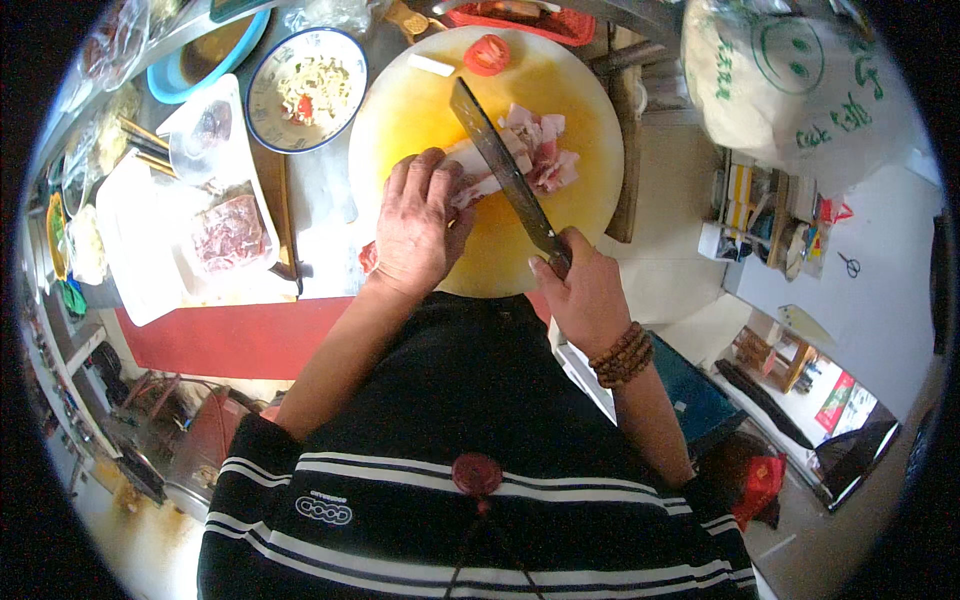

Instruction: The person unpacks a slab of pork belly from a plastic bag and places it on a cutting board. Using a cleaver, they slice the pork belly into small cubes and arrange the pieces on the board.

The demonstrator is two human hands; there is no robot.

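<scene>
On a round, yellow-stained cutting board point(487, 255), my left hand point(417, 217) presses down a pale piece of raw meat point(474, 166) with its fingertips. My right hand point(583, 289) grips the handle of a dark-bladed cleaver point(504, 161). The blade lies across the meat, right of my left fingers, its far end pointing up and left. Thin pink slices of meat point(551, 154) are heaped on the blade's right side. A cut tomato half point(487, 55) and a white strip point(431, 65), perhaps scallion or radish, lie at the board's far side.
A blue-rimmed bowl point(259, 112) of chopped pale food stands left of the board. Farther left are a white container point(142, 247) with wrapped meat point(229, 234) and a blue basin point(169, 86) of brown liquid. A red plastic basket point(574, 26) sits behind; a printed plastic bag point(795, 82) hangs right.
</scene>
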